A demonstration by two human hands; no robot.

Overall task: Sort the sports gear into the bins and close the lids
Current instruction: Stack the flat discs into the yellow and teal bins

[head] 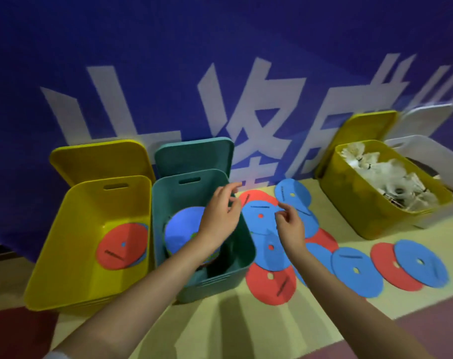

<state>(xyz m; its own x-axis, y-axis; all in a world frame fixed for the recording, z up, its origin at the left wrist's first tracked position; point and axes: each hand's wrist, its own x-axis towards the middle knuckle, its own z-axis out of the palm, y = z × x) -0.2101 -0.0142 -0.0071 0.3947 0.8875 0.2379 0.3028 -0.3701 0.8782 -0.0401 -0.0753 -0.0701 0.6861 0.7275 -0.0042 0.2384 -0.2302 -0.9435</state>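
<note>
two empty hands, fingers loosely curled: right hand (289, 222) hangs directly over the blue disc (259, 216), nearer it than left hand (221, 216) above the teal bin (242, 257).

Bare forearms; white left sleeve (53, 355).

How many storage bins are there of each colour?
Yellow bins: 2
Teal bin: 1
White bin: 1
Total: 4
</note>
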